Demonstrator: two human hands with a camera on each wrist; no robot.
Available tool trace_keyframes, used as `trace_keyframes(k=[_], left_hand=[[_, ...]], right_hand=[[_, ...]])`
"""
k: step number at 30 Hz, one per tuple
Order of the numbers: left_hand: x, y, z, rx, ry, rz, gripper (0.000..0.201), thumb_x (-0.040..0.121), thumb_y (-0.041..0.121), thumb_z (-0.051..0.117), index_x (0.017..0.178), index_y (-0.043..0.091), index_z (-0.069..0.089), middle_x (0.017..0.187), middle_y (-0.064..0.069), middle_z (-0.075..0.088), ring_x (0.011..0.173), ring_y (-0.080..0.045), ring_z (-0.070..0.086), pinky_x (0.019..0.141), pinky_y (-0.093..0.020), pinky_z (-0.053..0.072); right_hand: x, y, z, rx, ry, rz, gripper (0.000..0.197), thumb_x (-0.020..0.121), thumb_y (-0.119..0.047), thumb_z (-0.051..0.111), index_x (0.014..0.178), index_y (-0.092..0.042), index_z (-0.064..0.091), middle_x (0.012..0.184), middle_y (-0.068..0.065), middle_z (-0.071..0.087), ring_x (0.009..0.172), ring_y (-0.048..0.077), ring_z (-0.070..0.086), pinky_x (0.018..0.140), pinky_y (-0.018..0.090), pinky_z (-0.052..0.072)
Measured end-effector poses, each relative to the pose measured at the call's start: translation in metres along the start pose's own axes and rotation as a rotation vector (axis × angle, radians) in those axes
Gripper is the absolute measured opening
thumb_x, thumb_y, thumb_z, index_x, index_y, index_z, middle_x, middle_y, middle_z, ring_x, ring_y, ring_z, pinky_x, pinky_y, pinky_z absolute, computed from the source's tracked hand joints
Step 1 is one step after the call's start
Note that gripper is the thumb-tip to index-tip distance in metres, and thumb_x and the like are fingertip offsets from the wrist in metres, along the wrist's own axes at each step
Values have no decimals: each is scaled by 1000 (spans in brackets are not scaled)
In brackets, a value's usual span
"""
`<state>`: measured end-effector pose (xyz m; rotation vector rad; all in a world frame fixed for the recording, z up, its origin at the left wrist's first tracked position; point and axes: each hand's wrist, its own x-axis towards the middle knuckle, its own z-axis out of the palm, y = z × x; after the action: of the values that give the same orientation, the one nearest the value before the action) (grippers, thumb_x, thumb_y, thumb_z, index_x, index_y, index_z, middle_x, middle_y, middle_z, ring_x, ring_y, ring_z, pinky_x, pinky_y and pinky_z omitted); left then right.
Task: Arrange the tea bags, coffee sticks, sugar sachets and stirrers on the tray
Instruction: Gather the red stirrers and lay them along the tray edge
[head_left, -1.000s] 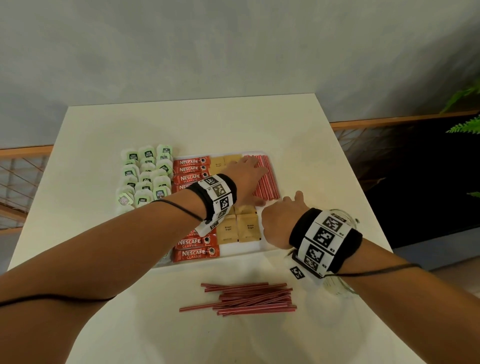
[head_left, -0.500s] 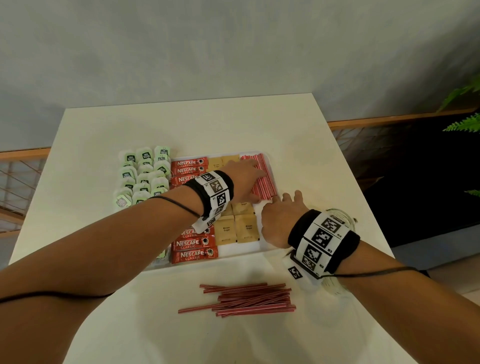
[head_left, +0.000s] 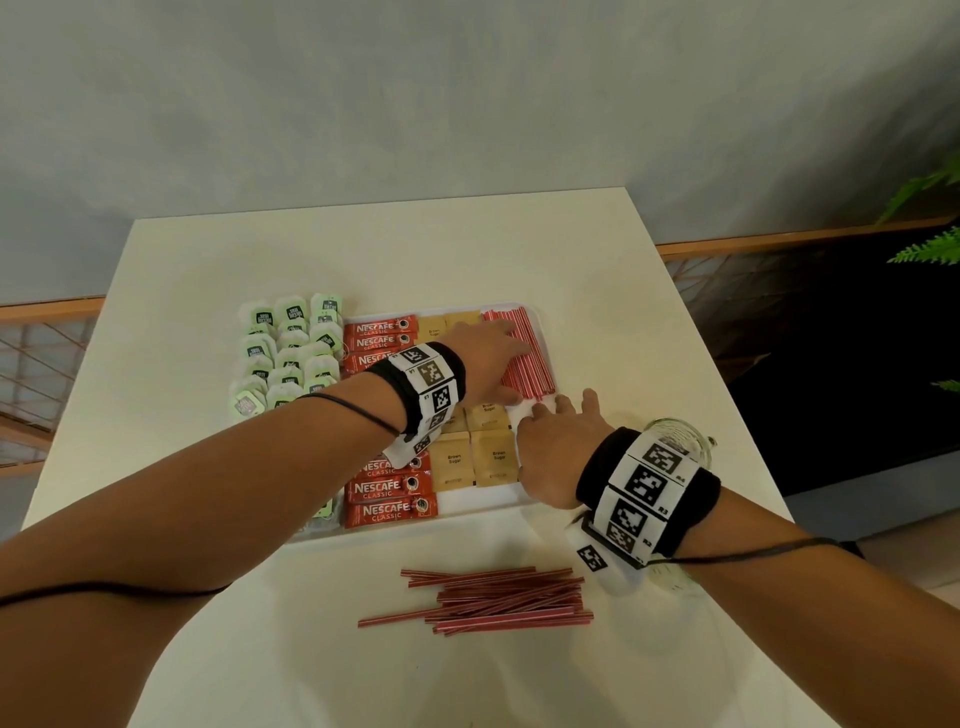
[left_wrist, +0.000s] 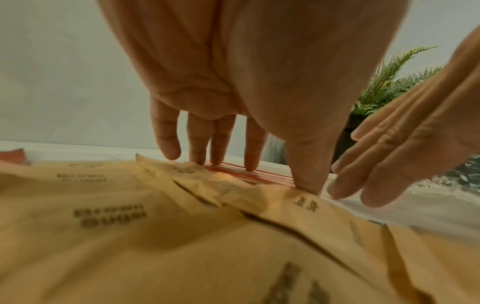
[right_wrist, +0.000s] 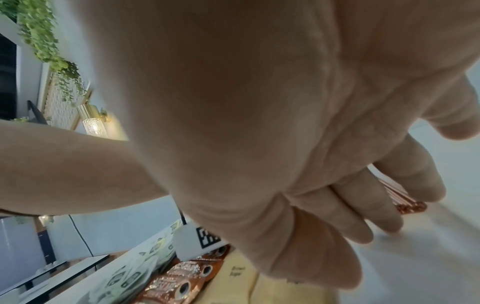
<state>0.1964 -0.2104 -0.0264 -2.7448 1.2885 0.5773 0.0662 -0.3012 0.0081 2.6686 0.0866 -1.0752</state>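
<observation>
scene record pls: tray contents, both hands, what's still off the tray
tray: white; holds tea bags, coffee sticks, sugar sachets, stirrers
left hand: flat, fingers straight on the tray's stirrers
right hand: fingers straight, at the stirrers' near ends
loose stirrers: pile on table, in front of tray
glass jar: by right wrist

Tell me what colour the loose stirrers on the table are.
The loose stirrers are red with thin white stripes; the head view shows this best.
</observation>
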Motion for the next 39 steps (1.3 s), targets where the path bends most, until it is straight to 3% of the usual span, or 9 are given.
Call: trace_keyframes(k=[5,10,14,21,27,33,39], left_hand=[[2,1,0,-6,7,-2,79,87,61,64,152,26,37,162,-11,29,142,-32,40,112,-51,40],[4,5,2,4,41,19,83,84,64,65,151,23,38,156,-9,38,139,-30,43,109,-51,42],[6,10,3,29,64,35,77,84,67,63,145,24,46,150,-7,45,135,-28,47,104,-51,46],[7,8,2,30,59,39,67,89,59,61,145,25,48,151,-8,44,135,-29,46,104,-50,45],[4,5,-2,16,41,26,72,88,58,64,149,25,42,159,-9,35,144,-29,37,112,-51,39],[2,1,-2,6,19,8,72,88,56,64,149,25,42,156,-8,39,138,-29,44,109,-50,41],[1,1,-2,-13,26,13,72,89,58,63,149,25,42,159,-7,36,140,-28,43,111,-49,40]], right_hand=[[4,-1,-2,38,5,1,59,96,-30,51,149,-9,35,160,14,24,149,40,17,119,65,6],[-1,6,-6,54,-5,-8,49,99,-32,47,143,-13,43,153,11,37,144,38,26,119,64,6],[0,9,-7,29,-16,-22,44,97,-29,48,139,-14,48,151,12,38,141,37,30,118,66,8],[-1,18,-13,34,2,-8,45,98,-30,41,139,-12,46,156,12,36,145,38,26,118,66,6],[-1,24,-8,5,-21,-6,41,99,-30,39,135,-14,49,155,11,37,144,39,25,117,67,7],[3,19,-2,-21,-30,9,48,100,-29,40,145,-11,42,162,13,26,149,41,19,118,67,6],[2,23,-5,29,-19,-13,42,99,-30,40,137,-13,49,156,11,36,146,40,24,118,67,7]])
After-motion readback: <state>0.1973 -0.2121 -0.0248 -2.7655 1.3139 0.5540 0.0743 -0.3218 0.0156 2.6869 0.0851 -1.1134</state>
